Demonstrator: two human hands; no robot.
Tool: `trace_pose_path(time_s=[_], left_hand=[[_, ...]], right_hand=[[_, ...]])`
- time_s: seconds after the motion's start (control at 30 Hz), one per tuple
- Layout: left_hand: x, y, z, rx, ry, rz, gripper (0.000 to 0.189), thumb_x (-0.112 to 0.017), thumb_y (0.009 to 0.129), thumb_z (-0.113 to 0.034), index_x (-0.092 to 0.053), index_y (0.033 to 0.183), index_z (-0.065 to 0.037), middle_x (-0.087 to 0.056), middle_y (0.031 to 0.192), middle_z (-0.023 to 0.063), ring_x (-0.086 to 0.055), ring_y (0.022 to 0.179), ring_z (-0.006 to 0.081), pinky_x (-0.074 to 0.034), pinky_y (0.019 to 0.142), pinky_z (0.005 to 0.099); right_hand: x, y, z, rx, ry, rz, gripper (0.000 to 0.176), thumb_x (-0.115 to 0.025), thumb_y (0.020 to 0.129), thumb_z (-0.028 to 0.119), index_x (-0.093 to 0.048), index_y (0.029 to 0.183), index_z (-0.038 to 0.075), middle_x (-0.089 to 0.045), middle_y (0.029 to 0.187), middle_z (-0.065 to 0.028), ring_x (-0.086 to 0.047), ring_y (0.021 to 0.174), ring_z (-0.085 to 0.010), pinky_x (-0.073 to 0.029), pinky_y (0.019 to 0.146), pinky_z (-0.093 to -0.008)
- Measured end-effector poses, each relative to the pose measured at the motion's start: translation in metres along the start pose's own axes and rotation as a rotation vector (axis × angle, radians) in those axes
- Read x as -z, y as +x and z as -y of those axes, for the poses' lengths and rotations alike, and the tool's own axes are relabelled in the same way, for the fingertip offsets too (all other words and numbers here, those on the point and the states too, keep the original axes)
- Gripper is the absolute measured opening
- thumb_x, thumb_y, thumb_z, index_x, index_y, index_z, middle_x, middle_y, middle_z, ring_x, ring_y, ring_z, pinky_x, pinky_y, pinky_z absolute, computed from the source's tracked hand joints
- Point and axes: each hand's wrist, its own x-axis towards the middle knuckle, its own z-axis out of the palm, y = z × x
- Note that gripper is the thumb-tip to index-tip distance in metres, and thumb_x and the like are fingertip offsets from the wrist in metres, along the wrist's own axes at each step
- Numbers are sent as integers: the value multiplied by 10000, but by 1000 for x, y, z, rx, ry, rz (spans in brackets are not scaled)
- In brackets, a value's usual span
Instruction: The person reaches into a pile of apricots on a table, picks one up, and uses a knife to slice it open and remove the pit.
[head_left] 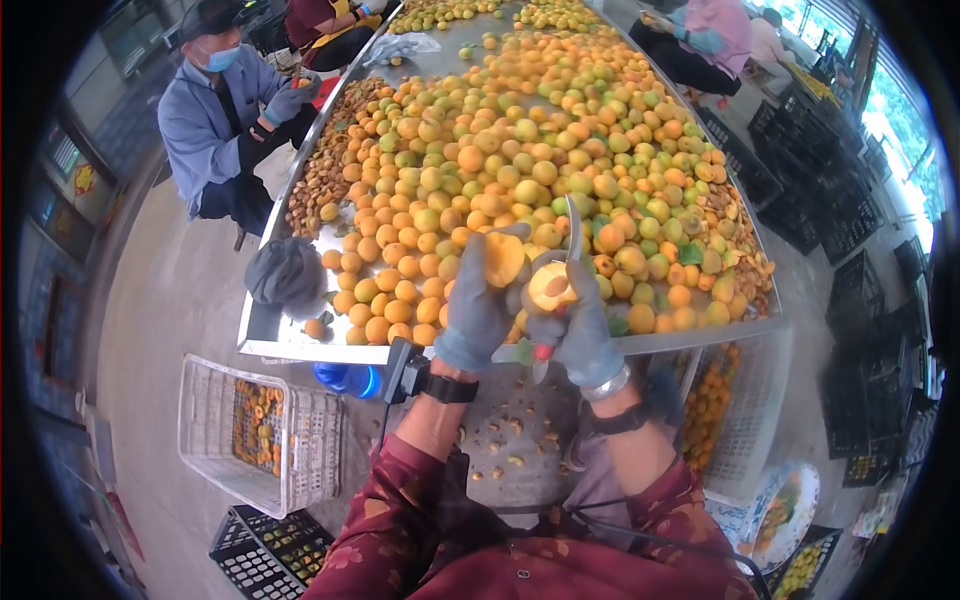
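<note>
Both my hands wear grey gloves and are raised over the near edge of a metal table. My left hand [472,310] is closed around an apricot half [504,260], its orange flesh showing. My right hand [588,340] is closed on a knife with a curved blade [574,230] pointing up and some red near the hand. Against that same hand rests another apricot half [552,287], cut face up, with a brown pit in it. Fingers partly hide the knife's handle. A big heap of whole apricots [470,160] lies just beyond my hands.
Pits pile along the left side of the metal table [370,352], near a dark grey cloth [285,275]. A white crate [315,440] with apricots stands on the floor at left, a black crate [255,555] below it. A masked person [215,130] sits at left; others sit farther back.
</note>
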Motion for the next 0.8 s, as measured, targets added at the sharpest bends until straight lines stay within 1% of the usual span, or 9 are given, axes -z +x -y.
trace_pose_path(time_s=[0.1,0.17,0.2,0.23,0.3,0.37,0.6,0.77,0.8], left_hand=[[-7,-3,-12,-175,671,-27,476,-386,1005,-422,-517,1212,-14,-583,984,48,-554,858,94,-465,667,221],[-14,-3,-17,33,-74,-9,456,-395,1001,-414,-518,1219,-33,-590,965,50,-551,761,95,-438,588,188],[-18,-3,-13,30,-75,-10,456,-395,1001,-414,-518,1219,-33,-590,965,50,-551,761,95,-438,588,188],[-24,-2,-4,-386,437,-37,446,-395,1001,-415,-518,1220,-47,-593,945,50,-540,713,96,-419,552,189],[-22,-3,-4,-801,951,-75,436,-396,1001,-415,-519,1221,-60,-596,925,49,-529,665,98,-401,516,190],[-1,-8,-26,90,-56,127,426,-389,1004,-417,-512,1230,-77,-600,919,59,-525,636,102,-380,490,196],[28,-103,-77,-268,112,-225,460,-380,1009,-397,-481,1276,-37,-586,1064,90,-583,811,130,-447,616,225],[142,-217,-131,-509,1025,-870,462,-411,998,-391,-456,1320,-63,-588,1077,63,-594,841,137,-502,717,259],[154,-236,-149,-499,724,-951,481,-446,985,-401,-445,1341,-77,-587,1097,59,-600,856,145,-518,739,275]], right_hand=[[5,1,1,53,51,-17,313,-476,969,402,-502,1063,104,-580,729,-100,-329,392,-70,-246,361,-207],[7,3,2,65,1,-16,300,-475,972,390,-505,1070,107,-585,739,-96,-326,392,-75,-248,364,-208],[5,2,3,63,-1,-14,300,-475,972,390,-505,1070,107,-585,739,-96,-326,392,-75,-248,364,-208],[1,0,4,73,-42,-46,296,-474,973,388,-505,1071,110,-573,729,-81,-331,397,-76,-254,367,-210],[1,-3,3,74,-85,-74,292,-473,975,387,-506,1072,114,-561,719,-65,-335,402,-78,-260,370,-213],[8,-2,-1,43,-81,-88,312,-482,968,417,-512,1060,121,-516,682,-31,-357,421,-82,-279,376,-220],[20,3,-2,115,-144,6,367,-453,973,410,-541,1134,92,-545,712,-47,-267,388,-58,-247,358,-207],[13,-2,-11,59,-305,5,397,-373,975,454,-527,1156,135,-584,763,-34,-266,384,-51,-219,344,-194],[10,-3,-15,52,-350,47,405,-378,972,461,-525,1159,134,-594,784,-33,-270,386,-52,-225,345,-192]])
